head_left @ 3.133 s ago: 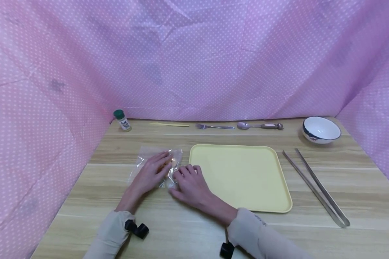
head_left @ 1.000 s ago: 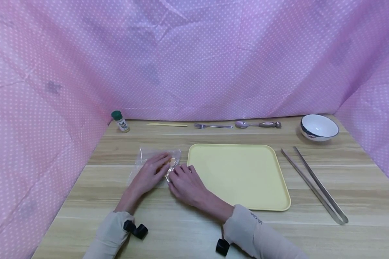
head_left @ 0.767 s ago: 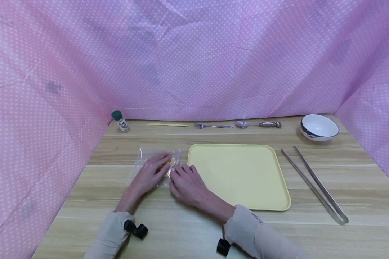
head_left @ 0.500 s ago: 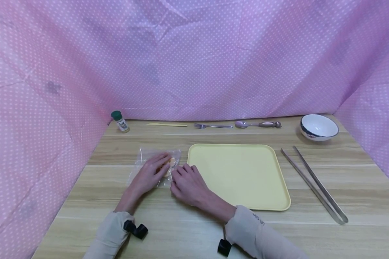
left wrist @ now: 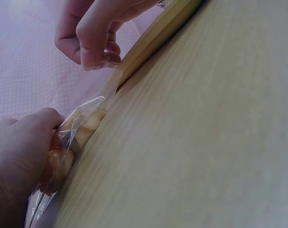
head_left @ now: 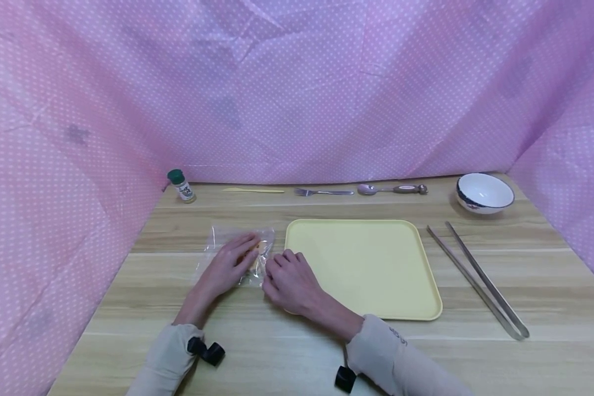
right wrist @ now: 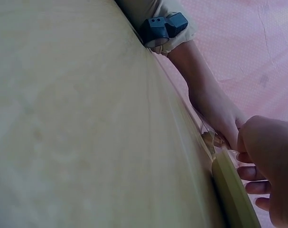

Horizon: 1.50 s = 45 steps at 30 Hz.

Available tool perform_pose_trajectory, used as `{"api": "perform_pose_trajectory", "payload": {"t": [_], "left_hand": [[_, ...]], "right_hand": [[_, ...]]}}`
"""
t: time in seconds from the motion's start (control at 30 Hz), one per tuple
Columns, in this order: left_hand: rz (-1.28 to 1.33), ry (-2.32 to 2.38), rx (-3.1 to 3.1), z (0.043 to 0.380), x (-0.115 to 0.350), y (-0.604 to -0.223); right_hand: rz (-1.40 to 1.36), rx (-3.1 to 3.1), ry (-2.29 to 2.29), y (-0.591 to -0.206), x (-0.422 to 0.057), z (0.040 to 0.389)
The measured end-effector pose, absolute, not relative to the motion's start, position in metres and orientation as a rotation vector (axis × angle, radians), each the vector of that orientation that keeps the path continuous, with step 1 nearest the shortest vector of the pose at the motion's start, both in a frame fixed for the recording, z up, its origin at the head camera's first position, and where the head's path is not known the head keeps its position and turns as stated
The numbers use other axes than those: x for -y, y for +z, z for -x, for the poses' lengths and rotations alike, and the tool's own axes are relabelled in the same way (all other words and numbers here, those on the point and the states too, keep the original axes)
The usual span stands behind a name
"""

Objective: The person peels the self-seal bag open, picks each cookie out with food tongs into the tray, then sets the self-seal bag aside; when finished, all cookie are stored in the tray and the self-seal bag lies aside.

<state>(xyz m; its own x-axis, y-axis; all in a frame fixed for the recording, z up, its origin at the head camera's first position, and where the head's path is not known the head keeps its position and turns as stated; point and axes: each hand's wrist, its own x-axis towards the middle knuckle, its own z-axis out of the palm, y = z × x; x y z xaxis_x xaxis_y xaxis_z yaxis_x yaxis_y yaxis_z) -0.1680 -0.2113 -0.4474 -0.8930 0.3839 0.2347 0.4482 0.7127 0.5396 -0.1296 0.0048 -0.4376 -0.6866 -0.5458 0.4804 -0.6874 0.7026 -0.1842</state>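
A clear plastic bag (head_left: 220,236) lies on the wooden table, left of the yellow tray (head_left: 361,269). Inside are rounded tan and orange pieces (left wrist: 62,164), partly covered by my left hand. My left hand (head_left: 229,262) holds the bag down, its fingers and thumb spread around the contents. At the bag's right edge, my right hand (head_left: 292,281) pinches the plastic between thumb and fingertips. The left wrist view shows that pinched edge stretched up off the table. Part of my right hand overlaps the tray's left rim in the head view.
Along the back lie a green-capped seasoning jar (head_left: 182,187), a yellow knife (head_left: 253,190), a fork (head_left: 324,192) and a spoon (head_left: 392,190). A white bowl (head_left: 485,193) stands at the back right. Long metal tongs (head_left: 480,283) lie right of the tray. A pink dotted curtain (head_left: 297,93) encloses the table.
My right hand has shifted slightly to and fro at the bag's right edge, now a little further right, drawing the plastic with it. My left hand has stayed in place.
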Motion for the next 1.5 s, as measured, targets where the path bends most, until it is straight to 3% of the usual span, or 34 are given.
{"api": "perform_pose_trajectory", "payload": {"t": [1.5], "left_hand": [[0.635, -0.965, 2.843, 0.169, 0.210, -0.447]], "right_hand": [[-0.849, 2.496, 0.676, -0.442, -0.021, 0.121]]}}
